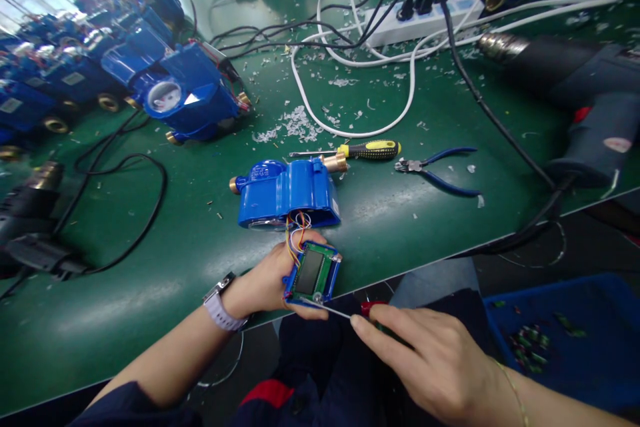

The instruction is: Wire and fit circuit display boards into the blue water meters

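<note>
Display board (310, 271) in its blue frame sits at six o'clock on the green bench (200, 213), over the near edge. The left hand (275, 277) curls snugly around it, thumb and fingers on opposite sides. From four o'clock, the right hand (440, 353) pinches a red-handled screwdriver (369, 307), its thin shaft reaching the frame's six o'clock edge. Coloured wires (295, 230) run to the blue meter (290, 192) around eleven. From the board, a yellow-and-black screwdriver (373, 149) lies toward one o'clock, blue-handled cutters (437, 170) toward two.
</note>
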Available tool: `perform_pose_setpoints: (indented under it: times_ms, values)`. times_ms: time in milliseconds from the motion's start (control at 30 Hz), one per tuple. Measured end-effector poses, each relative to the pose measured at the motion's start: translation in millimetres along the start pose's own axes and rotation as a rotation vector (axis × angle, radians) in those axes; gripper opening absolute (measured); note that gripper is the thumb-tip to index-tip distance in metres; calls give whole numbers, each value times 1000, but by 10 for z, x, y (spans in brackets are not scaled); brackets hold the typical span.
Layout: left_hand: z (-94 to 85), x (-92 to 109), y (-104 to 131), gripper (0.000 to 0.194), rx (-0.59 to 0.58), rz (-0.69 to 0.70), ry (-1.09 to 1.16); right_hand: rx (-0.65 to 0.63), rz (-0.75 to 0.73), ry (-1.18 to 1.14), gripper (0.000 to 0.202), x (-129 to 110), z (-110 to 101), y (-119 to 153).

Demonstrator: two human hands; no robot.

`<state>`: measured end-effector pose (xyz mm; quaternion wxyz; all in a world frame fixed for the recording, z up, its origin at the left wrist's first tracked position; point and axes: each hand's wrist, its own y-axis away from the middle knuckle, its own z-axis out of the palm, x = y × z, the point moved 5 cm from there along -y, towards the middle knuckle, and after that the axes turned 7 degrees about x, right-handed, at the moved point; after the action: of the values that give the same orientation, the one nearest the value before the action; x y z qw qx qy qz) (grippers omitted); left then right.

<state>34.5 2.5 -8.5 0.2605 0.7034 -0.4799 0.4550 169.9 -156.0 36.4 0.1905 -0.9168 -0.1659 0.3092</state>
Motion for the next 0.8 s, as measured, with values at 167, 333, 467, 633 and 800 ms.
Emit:
perform_pose_setpoints:
  times_ms: [167,333,467,633,800]
  values:
    - [10,-59,36,78,22,-34,73,-13,476,-528,29,47,83,-16]
    - [-17,-38,20,80,5,-44,49,-125,923,-887,25,99,288,113]
    - [-31,30,-8,75,-16,4,4,-268,981,-1070,30,131,252,80]
    - [-23,34,-7,75,-29,-1,8,-212,614,-549,28,226,-98,-73]
    - [-38,43,-7,77,-28,28,-6,-257,280,-267,35,131,-208,-171]
